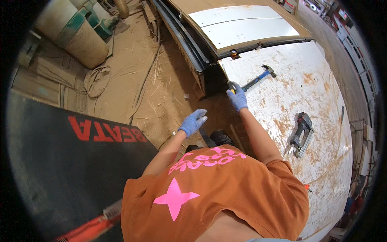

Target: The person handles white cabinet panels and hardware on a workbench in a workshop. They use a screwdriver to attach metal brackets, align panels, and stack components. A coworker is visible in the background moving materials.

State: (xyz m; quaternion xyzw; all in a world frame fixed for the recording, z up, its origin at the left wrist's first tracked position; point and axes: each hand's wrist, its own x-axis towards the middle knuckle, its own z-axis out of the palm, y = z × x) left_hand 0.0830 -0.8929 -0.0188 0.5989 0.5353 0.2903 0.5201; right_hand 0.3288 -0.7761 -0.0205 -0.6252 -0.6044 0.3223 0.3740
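Observation:
My right hand (238, 99), in a blue glove, is closed around a yellow-and-black handled tool (231, 87) at the left edge of the white work table (282, 97). Most of that tool is hidden by the fingers, so its kind is unclear. A claw hammer (258, 79) with a blue-and-black handle lies on the table just beyond this hand. My left hand (193, 122), also gloved in blue, hangs in the air left of the table edge, its fingers stretched out and holding nothing.
A black-and-grey nail gun (301, 135) lies on the scuffed table to the right. White panels (244, 26) rest on a board surface beyond. A large dark board (60, 161) stands at my left. Barrel-like containers (82, 38), a cable (146, 78) and wood scraps are on the dusty floor.

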